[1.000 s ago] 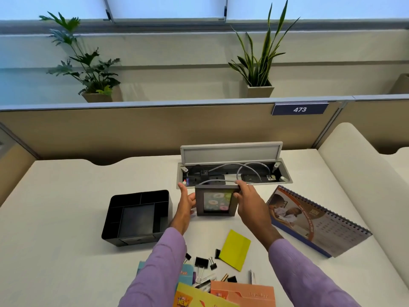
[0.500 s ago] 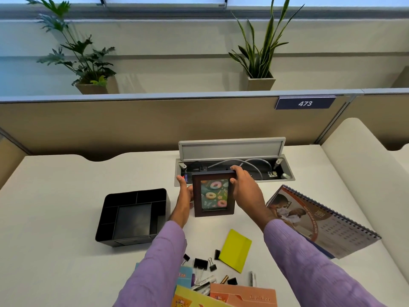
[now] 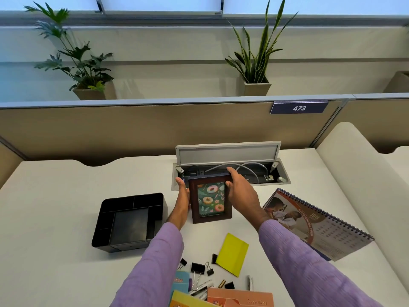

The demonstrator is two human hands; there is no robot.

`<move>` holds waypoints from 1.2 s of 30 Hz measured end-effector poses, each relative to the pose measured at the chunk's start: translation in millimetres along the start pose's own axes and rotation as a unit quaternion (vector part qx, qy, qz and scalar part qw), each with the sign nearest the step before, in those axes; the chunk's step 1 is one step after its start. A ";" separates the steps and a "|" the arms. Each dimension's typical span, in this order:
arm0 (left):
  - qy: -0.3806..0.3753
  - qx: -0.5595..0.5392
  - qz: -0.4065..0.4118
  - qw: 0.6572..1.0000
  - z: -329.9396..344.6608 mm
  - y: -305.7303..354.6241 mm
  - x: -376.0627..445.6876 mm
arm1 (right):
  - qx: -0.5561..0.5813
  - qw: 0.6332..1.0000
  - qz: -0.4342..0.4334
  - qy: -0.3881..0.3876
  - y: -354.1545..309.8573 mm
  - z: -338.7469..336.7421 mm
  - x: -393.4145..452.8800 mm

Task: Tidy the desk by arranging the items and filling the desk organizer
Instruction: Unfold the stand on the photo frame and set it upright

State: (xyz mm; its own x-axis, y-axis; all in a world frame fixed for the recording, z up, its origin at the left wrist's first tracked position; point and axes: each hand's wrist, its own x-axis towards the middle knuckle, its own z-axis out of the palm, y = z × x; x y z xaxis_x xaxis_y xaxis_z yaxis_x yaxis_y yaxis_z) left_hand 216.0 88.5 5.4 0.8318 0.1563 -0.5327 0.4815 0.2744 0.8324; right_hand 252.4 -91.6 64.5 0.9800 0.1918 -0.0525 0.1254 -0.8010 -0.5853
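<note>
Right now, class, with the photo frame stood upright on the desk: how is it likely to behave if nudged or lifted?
The photo frame looks stiff: thick wooden border, held by the left hand and right hand without bending. It probably tips easily, standing tall on a narrow bottom edge. Its front may be glass, so likely fragile.

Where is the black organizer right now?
In the head view, the organizer sits on the desk left of centre, just left of the left hand and the picture frame.
</note>
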 end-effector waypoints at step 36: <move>0.142 0.656 0.276 0.688 -2.0 -49.6 -85.8 | -0.209 0.964 -0.161 0.034 25.3 30.4 -82.4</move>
State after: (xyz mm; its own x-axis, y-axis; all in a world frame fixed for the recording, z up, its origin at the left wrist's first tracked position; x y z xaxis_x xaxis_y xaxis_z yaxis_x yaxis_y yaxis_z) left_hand 120.3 63.5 9.6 0.9902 0.1232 0.0661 0.1038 -0.9645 0.2429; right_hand 170.1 -110.4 29.4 0.8863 0.4417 0.1396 0.4615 -0.8678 -0.1843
